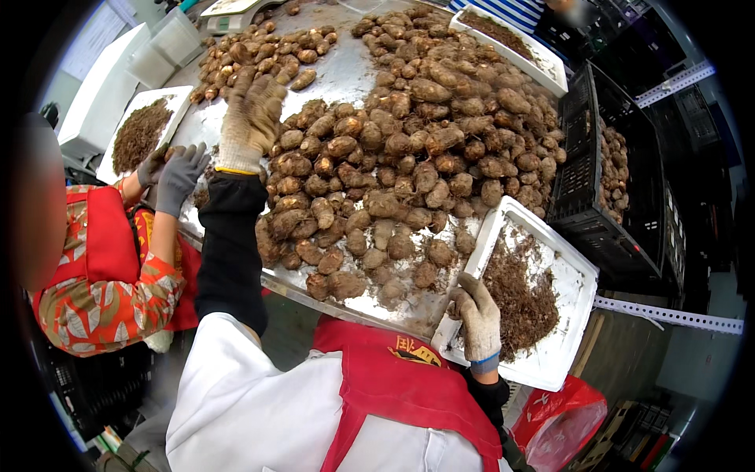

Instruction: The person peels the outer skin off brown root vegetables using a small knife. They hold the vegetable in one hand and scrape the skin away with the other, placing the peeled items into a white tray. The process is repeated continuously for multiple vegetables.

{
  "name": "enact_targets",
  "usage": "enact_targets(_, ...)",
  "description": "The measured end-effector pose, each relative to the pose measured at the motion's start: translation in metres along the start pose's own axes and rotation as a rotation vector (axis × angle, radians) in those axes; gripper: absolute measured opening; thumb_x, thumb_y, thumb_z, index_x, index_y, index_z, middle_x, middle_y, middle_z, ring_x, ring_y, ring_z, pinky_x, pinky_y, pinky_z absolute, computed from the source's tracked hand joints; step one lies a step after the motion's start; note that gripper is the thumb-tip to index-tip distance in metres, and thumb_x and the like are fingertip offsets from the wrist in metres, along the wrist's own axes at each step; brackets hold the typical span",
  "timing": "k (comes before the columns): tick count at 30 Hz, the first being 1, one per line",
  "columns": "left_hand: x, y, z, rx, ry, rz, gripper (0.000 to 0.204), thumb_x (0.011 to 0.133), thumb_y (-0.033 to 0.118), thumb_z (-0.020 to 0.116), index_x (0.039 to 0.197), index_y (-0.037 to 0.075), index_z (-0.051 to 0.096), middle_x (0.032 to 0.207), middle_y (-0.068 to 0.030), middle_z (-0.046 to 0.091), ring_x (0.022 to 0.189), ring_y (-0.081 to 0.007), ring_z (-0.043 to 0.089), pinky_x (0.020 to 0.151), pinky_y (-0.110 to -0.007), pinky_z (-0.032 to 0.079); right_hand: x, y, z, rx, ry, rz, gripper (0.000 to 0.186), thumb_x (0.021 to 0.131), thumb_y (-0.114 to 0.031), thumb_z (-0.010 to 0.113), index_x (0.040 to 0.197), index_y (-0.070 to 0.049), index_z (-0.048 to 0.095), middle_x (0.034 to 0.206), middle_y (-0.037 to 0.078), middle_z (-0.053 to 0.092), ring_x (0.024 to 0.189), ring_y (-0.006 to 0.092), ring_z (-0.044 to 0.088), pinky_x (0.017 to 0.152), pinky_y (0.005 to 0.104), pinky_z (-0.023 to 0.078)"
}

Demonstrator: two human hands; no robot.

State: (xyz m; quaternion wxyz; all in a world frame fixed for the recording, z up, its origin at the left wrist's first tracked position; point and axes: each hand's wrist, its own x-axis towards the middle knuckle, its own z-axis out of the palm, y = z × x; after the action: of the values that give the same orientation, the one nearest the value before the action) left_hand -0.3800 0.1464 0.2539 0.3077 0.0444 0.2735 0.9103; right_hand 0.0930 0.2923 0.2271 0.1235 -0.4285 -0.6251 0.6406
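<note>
Taro corms (444, 140) heaped on the desk (346, 67): firm, blunt lumps, best held round the middle

The right grip (478, 321), in a soiled knitted glove, is at lower right of centre, over the left rim of a white foam tray (570, 291). Its fingers are curled narrow; a dark lump shows at the tips, but I cannot tell whether it is a corm or dirt. The left grip (250, 118), gloved alike, is blurred at upper left of centre; I cannot tell what, if anything, it holds.

The corms should handle as stiff, fairly light single handfuls, though together the heap is probably heavy. Their hairy, soil-dusted skin looks dry enough not to slip, but loose fibre may shed under the fingers, and pale end scars could bruise. Fingers wrapped across the widest part, thumb opposite, would suit.

The main heap fills the centre to upper right, its long axes lying every way. At the near edge, a stout corm (346, 285) lies nearly left to right. Just left of centre, a slimmer corm (322, 212) runs steeply, near-vertical in the frame. At the rim of the small heap at upper left, an elongated corm (303, 79) slants from lower left to upper right, its blunt ends unlike a true point.
</note>
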Motion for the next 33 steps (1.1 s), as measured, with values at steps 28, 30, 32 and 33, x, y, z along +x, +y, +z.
enact_targets(28,-0.052,-0.110,0.026,2.207,0.043,0.114,0.053,0.091,0.036,0.066,0.133,0.005,0.055,0.129,-0.0220,0.059,0.116,-0.0362,0.060,0.096,-0.044,0.051,-0.004,-0.005,0.020,-0.275,-0.181,0.022,0.031,0.097,-0.021,0.054,0.116,0.000,0.067,0.096,0.015,0.070,0.089,0.0214,0.068,0.081,0.0312,0.053)
enact_targets(30,-0.027,-0.120,-0.007,2.348,0.002,0.233,0.058,0.089,0.041,0.068,0.130,0.003,0.056,0.130,-0.0216,0.058,0.118,-0.0375,0.058,0.097,-0.045,0.049,-0.006,-0.008,0.020,-0.299,-0.193,0.009,0.029,0.097,-0.019,0.053,0.115,-0.001,0.067,0.099,0.015,0.070,0.090,0.0227,0.069,0.081,0.0321,0.053)
enact_targets(32,-0.011,-0.122,-0.003,2.542,-0.039,-0.023,0.056,0.086,0.045,0.072,0.123,0.005,0.060,0.125,-0.0184,0.060,0.117,-0.0362,0.058,0.094,-0.048,0.051,-0.007,0.005,0.018,-0.293,-0.187,-0.019,0.029,0.096,-0.018,0.054,0.115,-0.002,0.067,0.100,0.015,0.070,0.091,0.0227,0.069,0.082,0.0324,0.053)
enact_targets(33,-0.009,-0.121,-0.007,2.550,-0.089,0.010,0.056,0.085,0.048,0.073,0.120,0.005,0.062,0.120,-0.0170,0.063,0.117,-0.0357,0.057,0.093,-0.048,0.051,-0.011,0.000,0.017,-0.296,-0.167,-0.006,0.029,0.096,-0.018,0.053,0.115,-0.002,0.068,0.099,0.015,0.070,0.091,0.0225,0.069,0.082,0.0328,0.053)
